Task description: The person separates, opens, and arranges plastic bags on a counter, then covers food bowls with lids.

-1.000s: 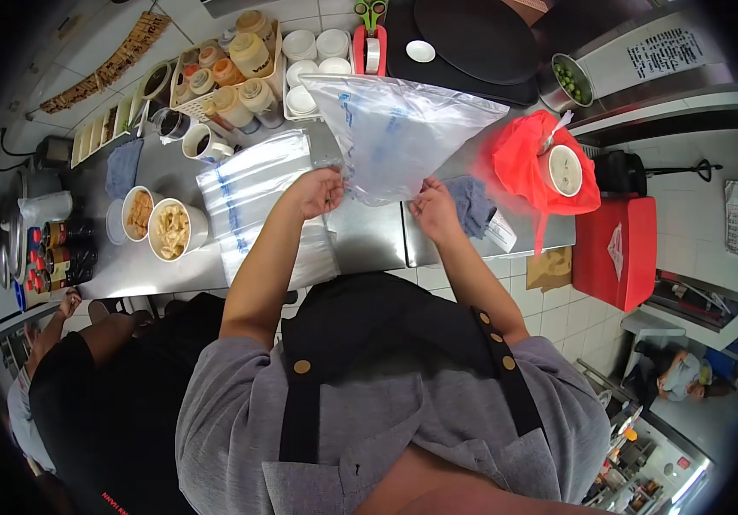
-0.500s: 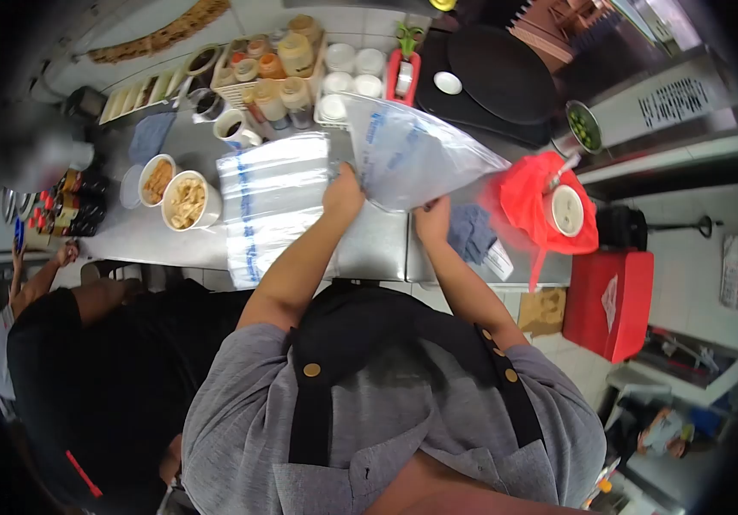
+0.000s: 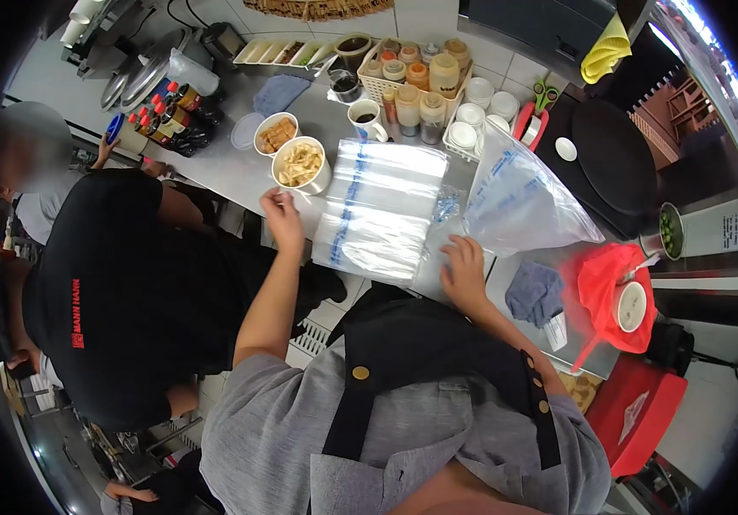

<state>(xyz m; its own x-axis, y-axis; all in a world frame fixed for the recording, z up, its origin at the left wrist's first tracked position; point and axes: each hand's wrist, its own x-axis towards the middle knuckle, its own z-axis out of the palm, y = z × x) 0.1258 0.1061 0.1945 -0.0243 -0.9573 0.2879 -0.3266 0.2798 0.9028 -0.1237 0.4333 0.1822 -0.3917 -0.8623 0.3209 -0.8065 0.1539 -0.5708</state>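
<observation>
My left hand (image 3: pixel 283 221) is just below a white paper bowl (image 3: pixel 318 182) of pale sliced food, its fingers loosely bent and holding nothing; whether a fingertip touches the bowl I cannot tell. Behind that bowl stands a second bowl (image 3: pixel 276 134) with browned pieces, beside a clear round lid (image 3: pixel 249 132). A stack of clear plastic bags (image 3: pixel 386 206) with blue print lies flat between my hands. My right hand (image 3: pixel 465 266) rests over the counter with fingers spread, close to the lower corner of an opened-out clear plastic bag (image 3: pixel 523 197).
Sauce bottles in a basket (image 3: pixel 377 86), lidded white tubs (image 3: pixel 470 114) and a mug (image 3: pixel 365 120) line the back. On the right are a blue cloth (image 3: pixel 535 292) and a red bag (image 3: pixel 596 283) around a white cup (image 3: pixel 630 306). A person in black (image 3: pixel 120 283) stands at left.
My left hand has moved left from the bags to the bowls. My right hand has let go of the opened-out plastic bag, which stays on the counter. The view has turned left.
</observation>
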